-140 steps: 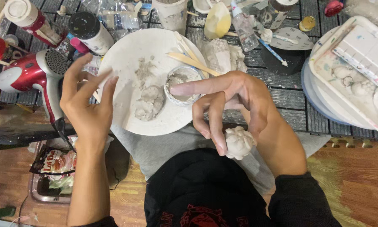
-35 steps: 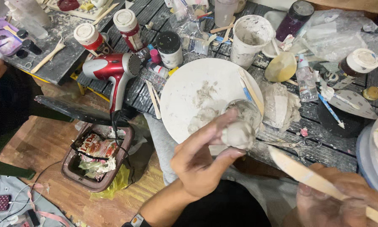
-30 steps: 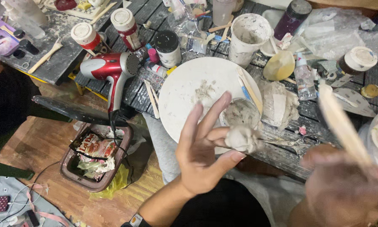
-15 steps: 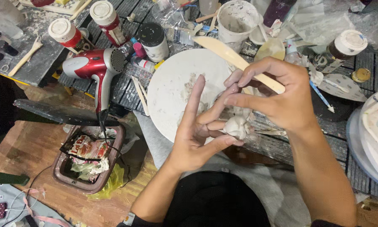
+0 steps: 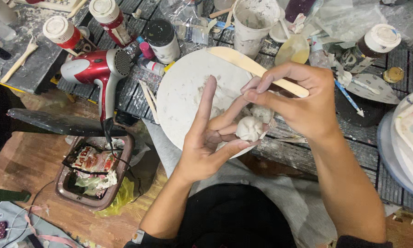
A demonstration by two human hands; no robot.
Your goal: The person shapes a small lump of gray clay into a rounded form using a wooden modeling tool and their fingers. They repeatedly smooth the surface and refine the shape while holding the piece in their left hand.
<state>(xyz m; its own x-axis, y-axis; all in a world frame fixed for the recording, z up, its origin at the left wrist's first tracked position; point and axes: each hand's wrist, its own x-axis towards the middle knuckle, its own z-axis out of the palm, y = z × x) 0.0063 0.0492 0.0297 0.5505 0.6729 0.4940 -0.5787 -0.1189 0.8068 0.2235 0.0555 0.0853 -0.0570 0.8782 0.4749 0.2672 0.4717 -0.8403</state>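
A small, rounded lump of pale grey clay (image 5: 249,128) is pinched between the thumb and fingertips of the left hand (image 5: 206,147). A flat, pale wooden modelling stick (image 5: 257,71) is held level in the right hand (image 5: 303,103), just above the lump.

Cluttered slatted table (image 5: 137,94) bears white plate (image 5: 181,98), red hairdryer (image 5: 98,71).

Single head cam, looking steeply down, close over the hands and cluttered surface (image 5: 307,156); no second view.
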